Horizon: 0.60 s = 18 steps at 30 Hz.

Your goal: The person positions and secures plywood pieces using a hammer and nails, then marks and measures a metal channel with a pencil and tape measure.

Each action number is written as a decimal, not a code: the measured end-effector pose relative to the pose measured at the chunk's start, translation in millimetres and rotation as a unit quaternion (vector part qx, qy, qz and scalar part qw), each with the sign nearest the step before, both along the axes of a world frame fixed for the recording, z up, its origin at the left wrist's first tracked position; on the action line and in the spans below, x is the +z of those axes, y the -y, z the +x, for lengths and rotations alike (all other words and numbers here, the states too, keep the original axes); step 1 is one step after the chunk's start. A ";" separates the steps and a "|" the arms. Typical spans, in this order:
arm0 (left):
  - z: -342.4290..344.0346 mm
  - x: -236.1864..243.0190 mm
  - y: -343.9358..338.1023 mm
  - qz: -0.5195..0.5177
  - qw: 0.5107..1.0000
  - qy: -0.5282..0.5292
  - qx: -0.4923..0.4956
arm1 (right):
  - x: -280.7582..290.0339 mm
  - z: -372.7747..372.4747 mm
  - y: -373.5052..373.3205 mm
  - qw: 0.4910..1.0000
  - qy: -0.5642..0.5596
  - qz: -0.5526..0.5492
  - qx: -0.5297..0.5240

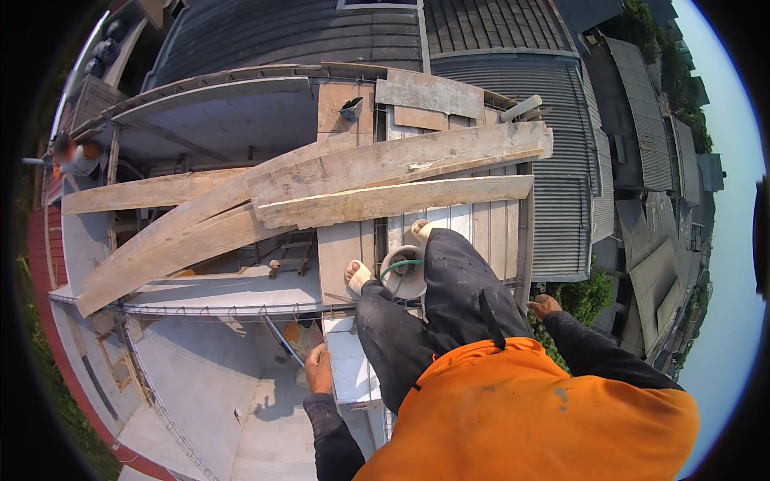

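Note:
My left hand [319, 369] is closed on a thin tan board edge [327, 341] beside a blue pipe [282, 337]. My right hand [544, 307] is curled at the right rim of the planked platform; what it grips is unclear. My sandalled feet stand on the planks [345, 240], either side of a white bucket [401, 287] with a green hose [407, 261]. Above them, long weathered boards [393, 200] lie overlapping across the frame structure.
Another person [79, 160] is at the far left. A lower white-floored space [200, 381] opens below left, crossed by rebar [144, 389]. Corrugated roofs [545, 176] and a tree [585, 293] lie right. A white pipe [521, 108] and dark object [350, 108] rest higher up.

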<state>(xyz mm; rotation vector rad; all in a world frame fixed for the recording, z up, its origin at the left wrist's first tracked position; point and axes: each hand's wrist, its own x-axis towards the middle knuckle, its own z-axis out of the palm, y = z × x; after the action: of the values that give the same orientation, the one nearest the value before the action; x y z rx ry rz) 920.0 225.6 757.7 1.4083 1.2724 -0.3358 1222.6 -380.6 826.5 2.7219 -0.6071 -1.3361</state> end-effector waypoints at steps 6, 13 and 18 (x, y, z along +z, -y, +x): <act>62.3 -19.8 50.7 -0.032 0.999 0.019 0.022 | -109.2 155.0 17.6 0.951 0.017 0.047 0.306; 126.5 -97.1 172.0 -0.147 0.976 -0.062 0.147 | -288.7 419.8 -195.3 0.935 0.113 0.181 0.283; 201.8 -141.4 208.1 0.047 0.986 -0.159 -0.012 | -460.6 553.5 -299.6 0.902 0.217 0.196 0.317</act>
<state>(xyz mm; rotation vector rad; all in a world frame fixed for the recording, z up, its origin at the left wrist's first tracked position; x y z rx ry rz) 1121.8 17.4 616.3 1.4913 1.5469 -0.5391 1776.1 -81.0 365.9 3.1108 0.5888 -0.7480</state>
